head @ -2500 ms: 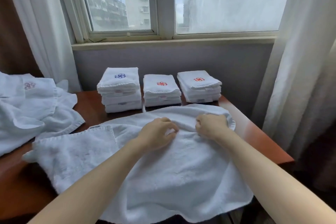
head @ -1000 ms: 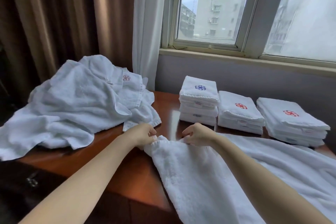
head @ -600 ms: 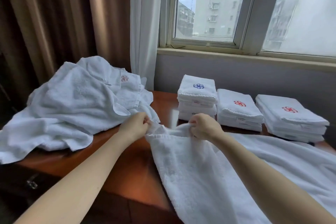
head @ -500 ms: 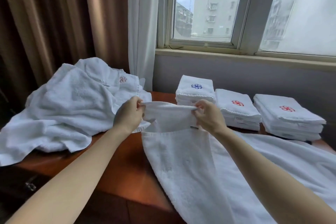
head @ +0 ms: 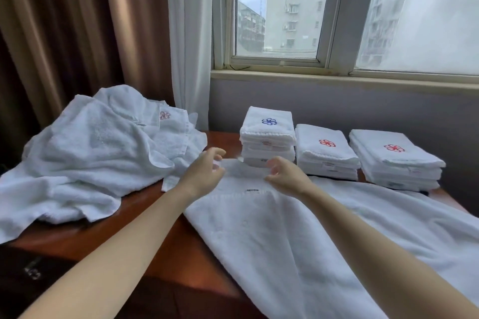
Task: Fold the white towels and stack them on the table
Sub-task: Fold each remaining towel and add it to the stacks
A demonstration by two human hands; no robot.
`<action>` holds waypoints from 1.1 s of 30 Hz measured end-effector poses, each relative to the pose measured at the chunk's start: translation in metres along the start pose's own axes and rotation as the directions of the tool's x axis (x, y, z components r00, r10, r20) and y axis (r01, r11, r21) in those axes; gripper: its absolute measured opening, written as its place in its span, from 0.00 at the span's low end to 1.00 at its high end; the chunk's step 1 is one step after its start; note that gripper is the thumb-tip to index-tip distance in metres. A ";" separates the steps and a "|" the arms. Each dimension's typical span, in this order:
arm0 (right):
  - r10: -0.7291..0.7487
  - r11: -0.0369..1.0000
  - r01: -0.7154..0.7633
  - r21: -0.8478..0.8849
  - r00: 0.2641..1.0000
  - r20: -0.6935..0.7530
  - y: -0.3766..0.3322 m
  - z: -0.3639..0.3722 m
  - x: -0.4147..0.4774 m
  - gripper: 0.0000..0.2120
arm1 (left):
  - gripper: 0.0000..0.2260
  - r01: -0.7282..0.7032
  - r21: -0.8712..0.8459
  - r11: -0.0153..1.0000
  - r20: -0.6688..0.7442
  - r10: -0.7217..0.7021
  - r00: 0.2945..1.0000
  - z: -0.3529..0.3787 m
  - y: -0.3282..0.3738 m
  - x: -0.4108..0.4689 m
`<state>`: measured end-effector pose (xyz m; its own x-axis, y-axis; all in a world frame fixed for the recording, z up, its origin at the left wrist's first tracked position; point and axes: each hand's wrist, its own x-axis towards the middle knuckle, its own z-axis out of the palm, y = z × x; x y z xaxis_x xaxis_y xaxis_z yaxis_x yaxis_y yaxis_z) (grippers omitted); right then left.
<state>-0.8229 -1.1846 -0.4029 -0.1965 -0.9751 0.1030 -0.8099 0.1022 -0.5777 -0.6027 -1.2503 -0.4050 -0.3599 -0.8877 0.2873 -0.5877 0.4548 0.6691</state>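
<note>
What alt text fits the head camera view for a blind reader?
A left hand and right hand hover open over a white towel on a wooden table. Behind stand three folded stacks; a rumpled pile lies left.

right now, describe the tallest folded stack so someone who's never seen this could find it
Below the window, three stacks of folded white towels line the table's far edge. Take the leftmost stack, nearest the white curtain. Only it bears a blue pinwheel emblem; the middle stack and right stack show red.
</note>
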 end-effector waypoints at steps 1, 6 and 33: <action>0.032 0.999 -0.031 -0.033 0.999 0.035 0.002 0.002 -0.003 0.22 | 0.14 -0.012 0.013 1.000 0.071 0.011 0.997 0.006 -0.001 -0.004; 0.088 0.987 -0.066 -0.148 0.985 0.148 0.009 0.016 -0.011 0.27 | 0.23 -0.010 0.174 0.985 0.341 -0.051 0.939 0.031 -0.005 -0.021; -0.164 0.862 -0.156 0.483 0.815 0.556 -0.065 0.039 -0.088 0.19 | 0.08 0.041 0.068 0.997 -0.031 -0.039 0.999 -0.043 -0.011 -0.112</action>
<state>-0.7311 -1.1130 -0.4062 0.2797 -0.9207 -0.2720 -0.4005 0.1455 -0.9047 -0.5246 -1.1586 -0.4148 -0.3142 -0.9064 0.2824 -0.6501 0.4222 0.6317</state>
